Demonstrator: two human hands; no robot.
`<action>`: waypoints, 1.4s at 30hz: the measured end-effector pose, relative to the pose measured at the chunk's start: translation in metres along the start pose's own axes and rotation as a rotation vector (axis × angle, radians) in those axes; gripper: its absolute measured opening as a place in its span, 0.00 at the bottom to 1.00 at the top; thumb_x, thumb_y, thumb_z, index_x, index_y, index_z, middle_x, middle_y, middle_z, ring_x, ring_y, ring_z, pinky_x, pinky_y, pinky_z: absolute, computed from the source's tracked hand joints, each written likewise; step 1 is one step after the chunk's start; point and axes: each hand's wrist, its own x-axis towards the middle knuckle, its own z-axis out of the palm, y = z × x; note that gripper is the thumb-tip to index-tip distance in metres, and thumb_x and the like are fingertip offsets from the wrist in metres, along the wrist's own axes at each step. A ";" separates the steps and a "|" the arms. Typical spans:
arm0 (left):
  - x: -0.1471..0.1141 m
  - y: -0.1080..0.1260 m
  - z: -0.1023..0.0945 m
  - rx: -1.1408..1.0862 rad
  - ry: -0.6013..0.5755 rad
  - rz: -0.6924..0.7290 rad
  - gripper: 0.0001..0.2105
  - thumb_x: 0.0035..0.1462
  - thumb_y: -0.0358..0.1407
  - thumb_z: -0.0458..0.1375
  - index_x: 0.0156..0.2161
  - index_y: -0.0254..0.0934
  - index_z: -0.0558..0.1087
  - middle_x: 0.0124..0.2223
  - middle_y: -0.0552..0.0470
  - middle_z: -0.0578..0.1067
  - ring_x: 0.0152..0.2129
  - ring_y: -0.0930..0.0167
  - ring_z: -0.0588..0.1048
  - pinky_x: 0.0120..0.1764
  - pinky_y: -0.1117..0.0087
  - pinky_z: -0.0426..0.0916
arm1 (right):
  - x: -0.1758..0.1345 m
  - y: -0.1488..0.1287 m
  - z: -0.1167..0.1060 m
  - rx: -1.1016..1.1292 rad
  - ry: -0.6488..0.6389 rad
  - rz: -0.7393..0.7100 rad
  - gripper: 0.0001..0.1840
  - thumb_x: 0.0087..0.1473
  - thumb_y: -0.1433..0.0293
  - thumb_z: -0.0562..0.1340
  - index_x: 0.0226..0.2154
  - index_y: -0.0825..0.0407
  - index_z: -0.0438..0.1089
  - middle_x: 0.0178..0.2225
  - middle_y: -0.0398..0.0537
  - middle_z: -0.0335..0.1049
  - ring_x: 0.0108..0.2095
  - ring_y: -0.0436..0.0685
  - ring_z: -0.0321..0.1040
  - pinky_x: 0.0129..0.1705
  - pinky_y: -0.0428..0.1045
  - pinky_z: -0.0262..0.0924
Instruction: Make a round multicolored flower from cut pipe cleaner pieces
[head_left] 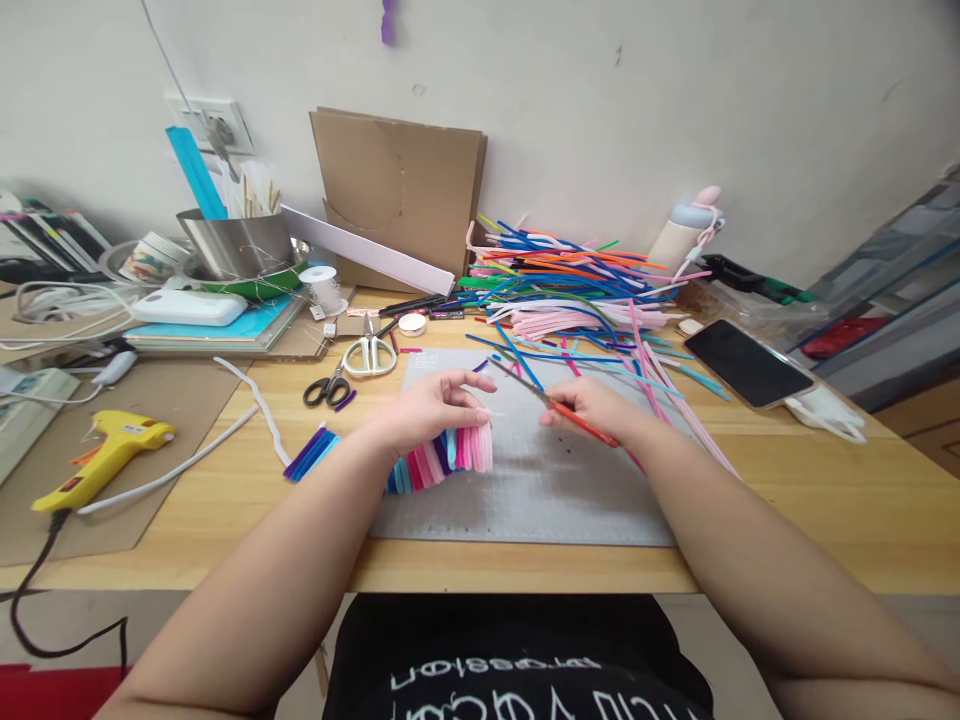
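Pipe cleaners (472,447), bent and lined up in a stripy bunch of pink, blue and purple, are in the left hand (446,405) in the head view; the bunch is over the left part of a gray mat (570,500), and the left thumb and fingers are pinched close together on its top; I cannot tell if the bottom of the bunch touches the mat. The right hand (600,405) has its fingers curled around a long thin tool (585,424) with an orange handle; its dark metal end points up and to the left, toward the left hand; the two hands are near each other but apart.

On the wooden table (847,500), a small stripy bunch (311,455) of purple and blue lies to the left of the mat; black scissors (328,390) and white scissors (370,353) lie near it; a big messy heap (570,265) of pipe cleaners in lots of colors sits behind the mat, next to a tall sheet of cardboard (397,190) that leans on the wall. Over on the right are a black phone (750,363) and a bottle (679,235); over on the left are a yellow glue gun (112,450) and a shiny metal cup (240,245) with sticks in it.
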 end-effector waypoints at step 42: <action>0.005 -0.018 0.018 0.077 0.146 0.025 0.11 0.43 0.37 0.66 0.30 0.32 0.73 0.29 0.52 0.76 0.26 0.74 0.73 0.32 0.72 0.67 | -0.003 -0.064 0.063 1.165 0.258 0.161 0.13 0.44 0.64 0.66 0.23 0.52 0.61 0.17 0.36 0.62 0.17 0.46 0.58 0.21 0.44 0.55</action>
